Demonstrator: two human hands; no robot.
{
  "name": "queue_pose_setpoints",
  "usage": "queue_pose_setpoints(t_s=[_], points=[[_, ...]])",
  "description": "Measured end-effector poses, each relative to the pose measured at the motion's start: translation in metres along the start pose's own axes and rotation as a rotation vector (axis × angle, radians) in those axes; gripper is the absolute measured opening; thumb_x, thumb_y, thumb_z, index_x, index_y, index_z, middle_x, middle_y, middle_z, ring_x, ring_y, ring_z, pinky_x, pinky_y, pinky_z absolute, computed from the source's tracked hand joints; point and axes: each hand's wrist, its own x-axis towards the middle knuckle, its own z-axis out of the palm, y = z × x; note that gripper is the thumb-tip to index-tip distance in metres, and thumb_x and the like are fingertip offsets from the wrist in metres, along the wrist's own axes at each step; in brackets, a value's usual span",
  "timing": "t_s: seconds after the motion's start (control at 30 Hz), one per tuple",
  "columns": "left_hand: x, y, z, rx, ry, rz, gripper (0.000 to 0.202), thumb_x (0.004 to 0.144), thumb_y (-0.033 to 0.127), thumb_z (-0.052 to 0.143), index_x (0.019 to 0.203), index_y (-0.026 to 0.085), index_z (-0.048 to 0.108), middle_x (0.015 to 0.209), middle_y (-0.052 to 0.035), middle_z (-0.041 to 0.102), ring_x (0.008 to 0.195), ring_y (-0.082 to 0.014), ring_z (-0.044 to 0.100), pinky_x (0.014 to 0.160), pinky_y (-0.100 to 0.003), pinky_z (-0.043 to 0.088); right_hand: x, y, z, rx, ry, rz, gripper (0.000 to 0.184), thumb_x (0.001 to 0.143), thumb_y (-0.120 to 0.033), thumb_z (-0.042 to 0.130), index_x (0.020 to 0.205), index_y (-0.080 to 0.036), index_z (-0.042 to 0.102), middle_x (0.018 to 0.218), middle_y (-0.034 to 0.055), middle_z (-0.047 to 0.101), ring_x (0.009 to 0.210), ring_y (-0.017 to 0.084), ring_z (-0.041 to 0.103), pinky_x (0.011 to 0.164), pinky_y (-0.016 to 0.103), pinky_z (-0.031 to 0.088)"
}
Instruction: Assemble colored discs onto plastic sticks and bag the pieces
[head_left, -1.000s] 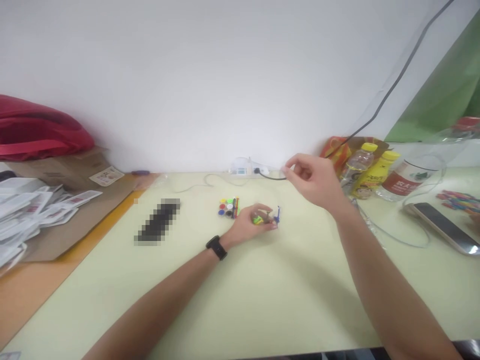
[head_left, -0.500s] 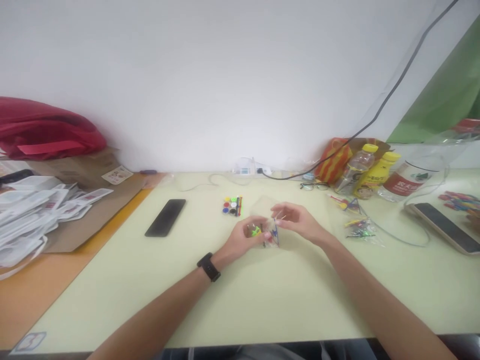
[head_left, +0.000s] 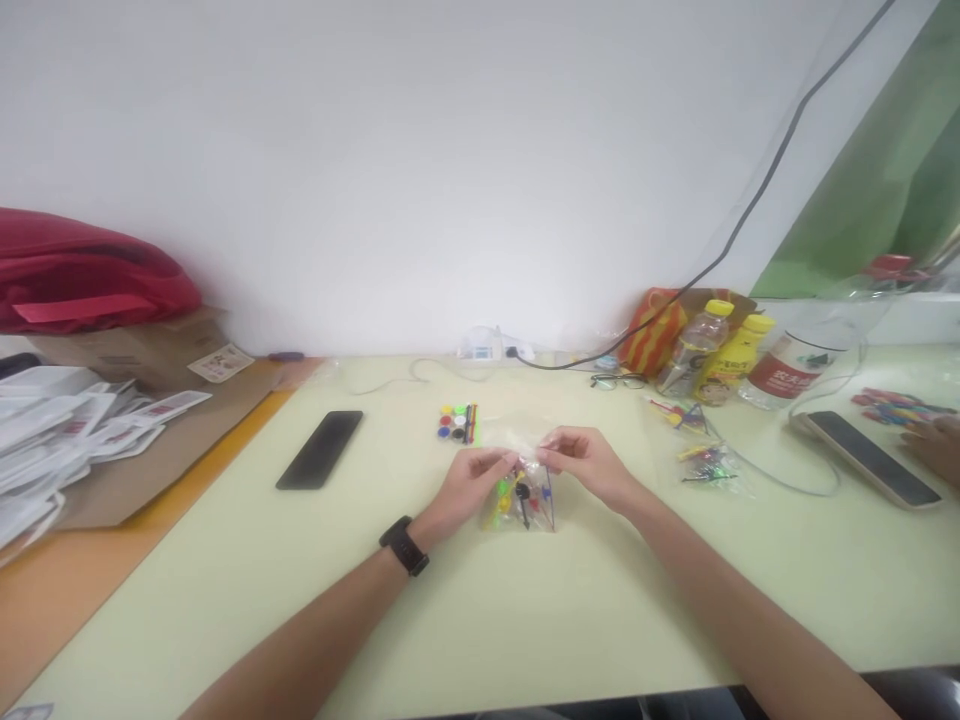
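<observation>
Both of my hands pinch the upper part of a clear plastic bag point(head_left: 517, 515) above the pale green table point(head_left: 600, 620). My left hand point(head_left: 472, 480), with a black watch on its wrist, grips the bag's left side. On the right side, my right hand point(head_left: 585, 462) has thumb and fingers closed on the film. Small plastic pieces in yellow, green, black, red and blue show inside the bag. Just beyond my left hand lie several coloured round discs point(head_left: 452, 422) and thin coloured sticks point(head_left: 472, 424).
At left lie a black phone point(head_left: 320, 450) and a pile of white packages point(head_left: 67, 430). To the right are filled clear bags point(head_left: 705, 465), bottles point(head_left: 795, 365), glasses point(head_left: 619, 381) and another phone point(head_left: 874, 460). Another person's hand point(head_left: 937, 445) is beside coloured sticks point(head_left: 900, 407) at far right.
My right hand has moved slightly down, and both hands now grip the bag's top. The bag hangs flatter, with its coloured pieces spread lower and more visible. The view has shifted slightly.
</observation>
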Motion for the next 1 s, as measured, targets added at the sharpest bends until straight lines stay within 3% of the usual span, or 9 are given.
queue_pose_setpoints(t_s=[0.17, 0.27, 0.37, 0.47, 0.63, 0.8, 1.0], points=[[0.003, -0.003, -0.013, 0.026, -0.050, 0.029, 0.037, 0.094, 0.048, 0.066, 0.087, 0.015, 0.081, 0.093, -0.0078, 0.078, 0.091, -0.0236, 0.070, 0.087, -0.034, 0.053, -0.002, -0.003, -0.001, -0.008, -0.050, 0.022, 0.031, 0.074, -0.044, 0.085, 0.072, -0.017, 0.069, 0.068, 0.0003, 0.064, 0.064, 0.014, 0.056, 0.064, 0.029, 0.045], [0.006, -0.002, -0.017, -0.006, -0.074, 0.016, 0.029, 0.088, 0.044, 0.075, 0.093, 0.015, 0.080, 0.094, -0.0087, 0.077, 0.091, -0.0222, 0.070, 0.085, -0.032, 0.054, -0.001, 0.000, 0.002, 0.009, -0.044, 0.021, 0.031, 0.077, -0.046, 0.083, 0.080, -0.017, 0.072, 0.071, 0.0001, 0.064, 0.065, 0.013, 0.055, 0.063, 0.028, 0.043], [0.010, -0.004, -0.020, -0.035, 0.023, -0.003, 0.034, 0.082, 0.041, 0.082, 0.104, 0.017, 0.079, 0.099, -0.0096, 0.077, 0.091, -0.0210, 0.071, 0.082, -0.031, 0.056, 0.000, 0.007, 0.007, 0.019, -0.044, 0.048, 0.033, 0.077, -0.047, 0.083, 0.085, -0.017, 0.073, 0.071, 0.0008, 0.065, 0.063, 0.014, 0.054, 0.059, 0.027, 0.042], [0.012, -0.008, -0.023, -0.039, 0.065, -0.016, 0.033, 0.079, 0.042, 0.084, 0.098, 0.015, 0.079, 0.091, -0.0090, 0.078, 0.080, -0.0188, 0.070, 0.076, -0.030, 0.057, 0.001, 0.012, 0.008, 0.027, -0.054, 0.061, 0.033, 0.077, -0.046, 0.083, 0.089, -0.018, 0.074, 0.069, 0.0004, 0.064, 0.060, 0.014, 0.054, 0.058, 0.028, 0.042], [0.011, -0.009, -0.027, -0.062, -0.009, -0.033, 0.037, 0.077, 0.041, 0.086, 0.101, 0.014, 0.078, 0.091, -0.0099, 0.079, 0.082, -0.0209, 0.073, 0.079, -0.033, 0.059, 0.000, 0.012, 0.005, 0.067, -0.012, 0.073, 0.030, 0.078, -0.040, 0.080, 0.099, -0.020, 0.077, 0.068, -0.0002, 0.065, 0.059, 0.014, 0.054, 0.058, 0.029, 0.043], [0.011, -0.010, -0.026, -0.083, 0.012, 0.001, 0.028, 0.080, 0.036, 0.083, 0.097, 0.014, 0.080, 0.086, -0.0088, 0.078, 0.075, -0.0174, 0.069, 0.075, -0.031, 0.057, 0.003, 0.020, 0.002, 0.165, 0.024, 0.126, 0.021, 0.073, -0.033, 0.079, 0.089, -0.020, 0.081, 0.069, 0.0027, 0.067, 0.067, 0.017, 0.060, 0.061, 0.030, 0.043], [0.012, -0.013, -0.027, -0.125, 0.071, -0.017, 0.019, 0.083, 0.030, 0.078, 0.093, 0.015, 0.083, 0.090, -0.0108, 0.079, 0.080, -0.0200, 0.069, 0.079, -0.033, 0.056, 0.008, 0.026, 0.001, 0.321, 0.039, 0.153, 0.014, 0.070, -0.030, 0.073, 0.077, -0.019, 0.077, 0.067, 0.0061, 0.069, 0.065, 0.019, 0.060, 0.060, 0.031, 0.044]])
